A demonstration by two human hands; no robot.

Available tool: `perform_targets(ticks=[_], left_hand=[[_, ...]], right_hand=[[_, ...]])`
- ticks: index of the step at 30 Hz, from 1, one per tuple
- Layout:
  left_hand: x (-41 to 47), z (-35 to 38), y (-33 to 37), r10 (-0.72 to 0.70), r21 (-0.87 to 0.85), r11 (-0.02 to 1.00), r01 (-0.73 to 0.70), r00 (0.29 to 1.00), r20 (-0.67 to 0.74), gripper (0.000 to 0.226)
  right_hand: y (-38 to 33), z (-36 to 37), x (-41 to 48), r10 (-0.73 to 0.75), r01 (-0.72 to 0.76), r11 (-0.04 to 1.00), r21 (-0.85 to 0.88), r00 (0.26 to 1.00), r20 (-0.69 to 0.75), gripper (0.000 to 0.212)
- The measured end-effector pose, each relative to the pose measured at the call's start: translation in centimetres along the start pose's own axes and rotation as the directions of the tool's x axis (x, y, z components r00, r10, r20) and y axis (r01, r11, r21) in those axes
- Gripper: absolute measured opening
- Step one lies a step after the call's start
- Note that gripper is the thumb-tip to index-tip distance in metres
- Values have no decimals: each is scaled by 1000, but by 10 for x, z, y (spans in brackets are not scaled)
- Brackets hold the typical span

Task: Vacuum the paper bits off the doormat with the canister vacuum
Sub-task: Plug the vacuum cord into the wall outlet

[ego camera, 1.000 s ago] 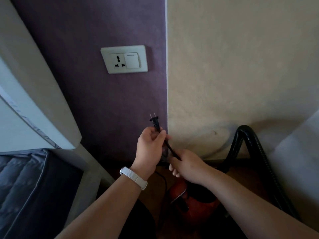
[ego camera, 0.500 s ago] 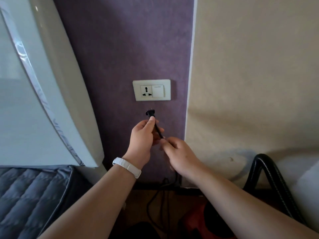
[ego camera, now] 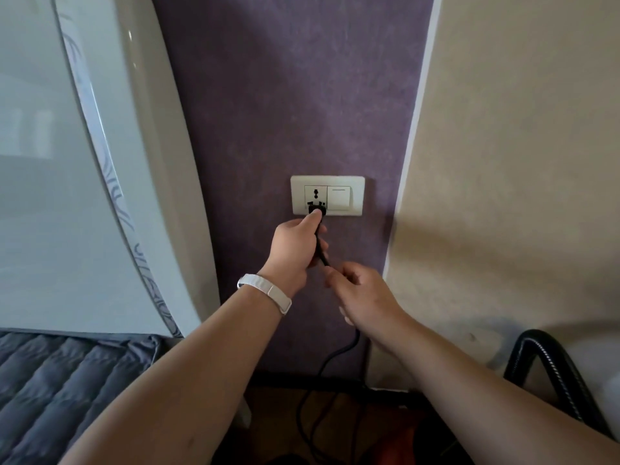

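Plug (ego camera: 317, 209) of the vacuum touches the lower holes of the wall socket (ego camera: 315, 193), pinched by the left hand (ego camera: 292, 253) just below the socket. Right hand (ego camera: 362, 293) pinches the cord (ego camera: 322, 257) further below, and the black vacuum hose (ego camera: 543, 367) stands well apart, low and right of the socket.

The bare left forearm (ego camera: 201, 364) and right forearm (ego camera: 469, 380) reach forward and upward, converging. The left hand (ego camera: 292, 250), a white band (ego camera: 265, 293) on its wrist, is higher, its thumb and curled fingers pinching a small black plug (ego camera: 316, 209). Just below and to its right, the right hand (ego camera: 362, 293) pinches the thin black cord (ego camera: 322, 255).
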State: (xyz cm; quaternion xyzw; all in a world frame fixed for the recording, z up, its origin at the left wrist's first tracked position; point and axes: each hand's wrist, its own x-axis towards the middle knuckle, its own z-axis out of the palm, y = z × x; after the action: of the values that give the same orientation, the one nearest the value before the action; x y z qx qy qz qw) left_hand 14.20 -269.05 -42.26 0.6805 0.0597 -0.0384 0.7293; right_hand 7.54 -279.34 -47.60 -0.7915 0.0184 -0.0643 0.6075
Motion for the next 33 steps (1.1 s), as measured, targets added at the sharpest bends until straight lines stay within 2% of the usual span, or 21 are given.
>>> perform_targets(ticks=[14, 24, 33], left_hand=[[-1, 1, 2, 31, 43, 999, -28, 996, -78, 33], [-2, 10, 11, 24, 66, 998, -18, 995, -99, 31], [1, 6, 3, 14, 66, 998, -7, 994, -104, 31]], right_hand=[[-4, -13, -9, -84, 82, 994, -71, 996, -25, 32], [-5, -20, -6, -127, 127, 989, -76, 992, 2, 33], [1, -17, -3, -107, 109, 992, -65, 994, 33, 30]])
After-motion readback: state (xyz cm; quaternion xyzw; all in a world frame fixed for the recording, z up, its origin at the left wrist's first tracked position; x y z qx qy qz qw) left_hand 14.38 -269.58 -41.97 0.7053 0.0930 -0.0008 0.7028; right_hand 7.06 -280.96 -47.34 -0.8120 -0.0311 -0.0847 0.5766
